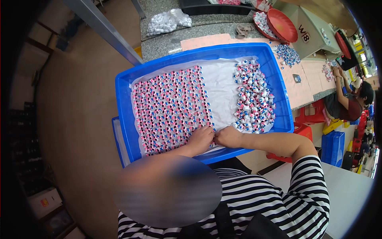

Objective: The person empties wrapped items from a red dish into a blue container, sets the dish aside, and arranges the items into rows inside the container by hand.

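Note:
A blue tray (280, 77) lined with a white sheet (219, 91) lies in front of me. Close-set rows of small pink, white and blue pieces (169, 107) with dark spots cover its left part. On the right is a loose heap of similar small pieces (252, 95). My left hand (201, 137) rests at the near right corner of the rows, its fingers bent and close together. Beside it my right hand (229, 137) is closed, fingertips almost touching the left ones. Whatever lies between the fingers of either hand is hidden or too small to name.
Behind the tray, a stone-topped bench (167, 46) carries a bag of white pieces (169, 22), red bowls (282, 26) and scattered blue pieces (287, 55). A metal post (105, 32) rises at the left. Another person (350, 99) works at the far right, near red stools (310, 113).

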The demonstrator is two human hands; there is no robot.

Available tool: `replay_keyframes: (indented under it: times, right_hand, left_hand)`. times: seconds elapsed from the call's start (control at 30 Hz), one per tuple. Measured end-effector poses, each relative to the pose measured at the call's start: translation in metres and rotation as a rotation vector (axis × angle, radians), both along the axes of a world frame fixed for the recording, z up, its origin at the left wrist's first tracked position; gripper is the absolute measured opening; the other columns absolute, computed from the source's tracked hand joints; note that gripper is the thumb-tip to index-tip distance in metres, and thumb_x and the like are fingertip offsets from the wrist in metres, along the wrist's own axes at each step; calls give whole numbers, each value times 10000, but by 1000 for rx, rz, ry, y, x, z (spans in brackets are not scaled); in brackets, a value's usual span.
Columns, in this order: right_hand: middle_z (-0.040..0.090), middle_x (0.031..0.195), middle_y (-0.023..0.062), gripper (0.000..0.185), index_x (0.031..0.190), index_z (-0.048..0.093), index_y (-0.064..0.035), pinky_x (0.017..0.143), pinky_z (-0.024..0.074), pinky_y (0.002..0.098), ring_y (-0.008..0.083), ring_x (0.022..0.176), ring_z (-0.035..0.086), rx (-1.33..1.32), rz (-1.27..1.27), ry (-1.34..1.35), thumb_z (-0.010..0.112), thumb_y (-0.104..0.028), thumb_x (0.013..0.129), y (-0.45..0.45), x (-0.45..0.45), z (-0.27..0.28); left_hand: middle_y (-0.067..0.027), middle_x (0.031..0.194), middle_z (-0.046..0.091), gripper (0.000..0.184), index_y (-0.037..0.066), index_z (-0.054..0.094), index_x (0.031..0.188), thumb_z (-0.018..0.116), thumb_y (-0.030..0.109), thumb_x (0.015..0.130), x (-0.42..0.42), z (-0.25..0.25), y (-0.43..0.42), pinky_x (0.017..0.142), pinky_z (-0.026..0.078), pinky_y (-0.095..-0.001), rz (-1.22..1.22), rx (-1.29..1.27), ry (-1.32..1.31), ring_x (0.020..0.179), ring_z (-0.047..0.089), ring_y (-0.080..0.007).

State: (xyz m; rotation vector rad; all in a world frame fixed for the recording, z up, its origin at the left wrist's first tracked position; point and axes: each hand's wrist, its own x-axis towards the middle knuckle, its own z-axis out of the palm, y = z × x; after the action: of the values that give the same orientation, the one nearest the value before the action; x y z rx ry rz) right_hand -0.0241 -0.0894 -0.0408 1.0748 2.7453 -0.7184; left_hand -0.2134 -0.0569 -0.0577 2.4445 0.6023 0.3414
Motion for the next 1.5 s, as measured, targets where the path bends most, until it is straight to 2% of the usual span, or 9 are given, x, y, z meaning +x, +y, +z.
replay_keyframes:
  times: [0.3,0.37,0.5,0.6,0.73,0.9,1.1,1.27,1.5]
  right_hand:
    - [638,768,123,154,840,638,-63,586,521,426,302,700,655,-60,79,68,538,-173,800,10,9,10]
    - [635,756,120,157,852,624,-61,585,520,429,307,693,652,-29,-88,33,547,-186,797,21,26,16]
    - [604,847,96,149,872,617,-75,615,517,396,287,720,624,356,-639,-112,601,-165,754,62,78,34]
    - [627,935,124,172,872,612,-71,657,528,386,272,807,631,415,-676,-377,630,-93,703,74,99,31]
    - [642,904,115,207,889,604,-65,680,527,381,270,835,633,379,-593,-439,643,-86,687,74,103,15]
    - [630,817,116,114,866,609,-50,656,521,388,276,738,638,469,-674,-271,602,-120,777,82,100,22]
    - [638,778,138,217,938,580,-41,642,509,408,305,693,633,195,-914,480,632,-162,764,147,63,11]
    - [627,829,168,221,918,595,-42,679,507,436,327,776,624,377,-979,347,642,-166,741,186,44,-13]
    - [582,882,117,143,908,601,-56,776,488,373,272,903,571,615,-777,172,580,-127,786,208,35,-27]
  left_hand:
    - [-114,829,524,129,32,588,797,651,106,713,0,12,3,747,440,-402,-23,-23,-27,856,527,-301]
    - [-113,826,525,133,32,589,800,653,109,713,-1,14,4,749,440,-401,-29,-20,-32,856,528,-301]
    - [-112,827,529,153,32,602,830,659,116,716,1,16,8,746,444,-396,-24,-13,-78,862,535,-298]
    - [-111,828,534,162,30,618,852,661,112,720,8,21,11,730,452,-393,-15,-18,-69,851,544,-292]
    - [-105,817,534,136,36,624,840,662,107,731,19,25,13,695,456,-394,29,-57,-104,814,555,-285]
    - [-99,802,535,106,44,631,833,659,87,740,22,30,15,684,459,-391,143,-72,-160,790,563,-281]
    - [-106,787,553,94,21,643,850,645,50,760,22,31,43,664,467,-368,301,-97,-184,745,577,-276]
    - [-105,791,574,95,10,652,861,646,43,773,26,30,90,621,474,-332,520,-100,-306,680,587,-239]
    - [-92,796,579,90,16,655,860,653,41,774,28,17,143,611,476,-311,616,25,-321,655,588,-208]
